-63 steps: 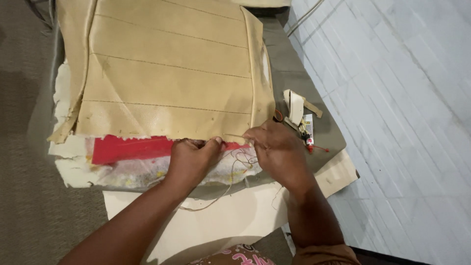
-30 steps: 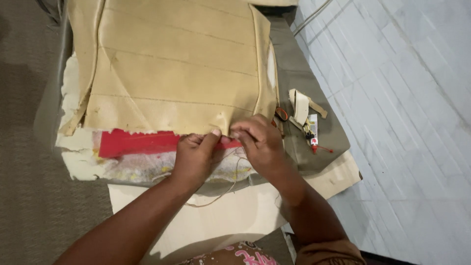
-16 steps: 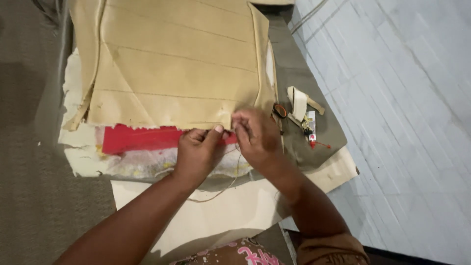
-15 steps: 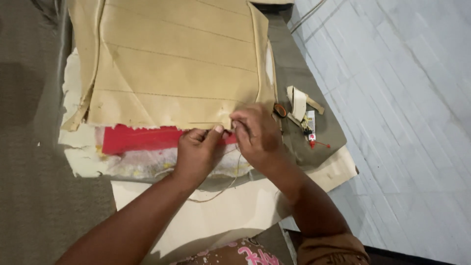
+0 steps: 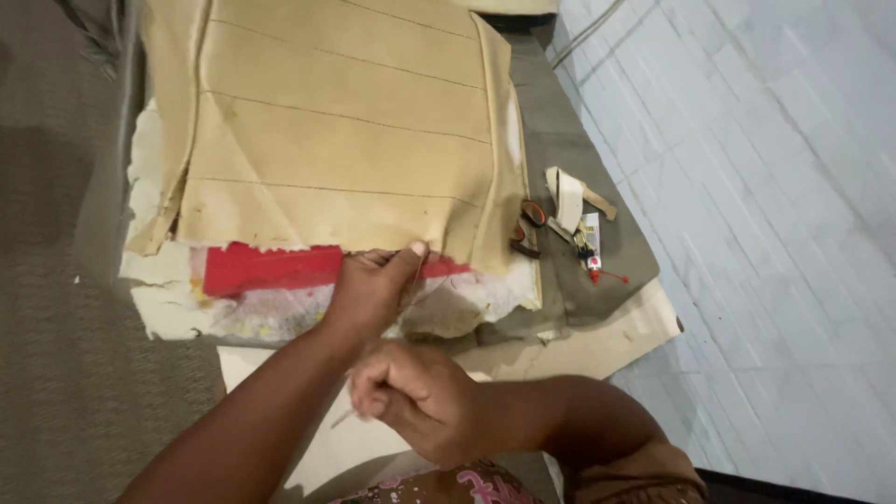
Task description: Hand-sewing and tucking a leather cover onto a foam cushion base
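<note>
A tan stitched seat cover [image 5: 336,140] lies over a worn foam pad [image 5: 280,303] that shows a red patch [image 5: 266,269] along its near edge. My left hand [image 5: 373,289] pinches the cover's near hem against the foam. My right hand [image 5: 415,397] is pulled back toward my body, fist closed on a thin needle [image 5: 343,418] with a thread running up to the hem.
Scissors [image 5: 530,229], a folded cream strip [image 5: 567,198] and a small tube [image 5: 591,247] lie on the grey board [image 5: 597,280] right of the cover. Pale tiled floor [image 5: 747,187] is at right, grey carpet [image 5: 56,327] at left.
My right hand has left the hem and drawn back toward my body, pulling the thread out. The left hand stays pinching the hem.
</note>
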